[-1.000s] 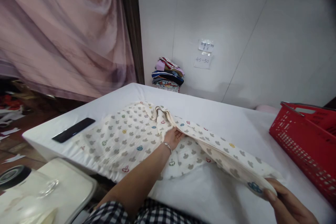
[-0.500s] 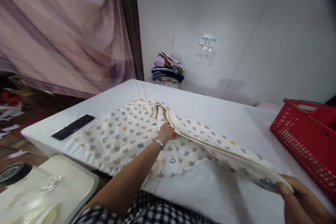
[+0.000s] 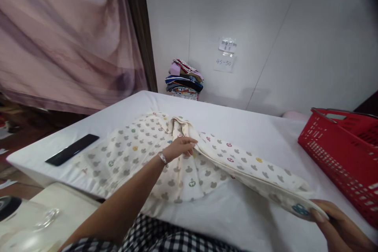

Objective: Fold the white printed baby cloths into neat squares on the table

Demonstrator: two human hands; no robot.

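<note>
A cream cloth (image 3: 134,151) printed with grey animal heads and coloured mushrooms lies spread over the white table. It looks like a garment, with a bunched, folded part near its middle. My left hand (image 3: 180,147), a silver bracelet on its wrist, is closed at the cloth's long edge beside this bunched part. My right hand (image 3: 339,220) pinches the far right end of the same edge between thumb and fingers. Between my hands the edge is stretched and raised off the table at the right, casting a shadow. Part of my right hand is outside the view.
A dark flat slab (image 3: 72,149) lies on the table (image 3: 236,116) at left. The red plastic basket (image 3: 339,157) stands at right. Folded fabrics (image 3: 184,80) are stacked behind the table. A pale machine (image 3: 56,220) occupies the lower left; a pink curtain (image 3: 67,39) hangs behind.
My left hand's fingers have straightened somewhat along the cloth's edge, and its wrist has shifted slightly left. My right hand keeps its pinch. The view has turned a little to the right.
</note>
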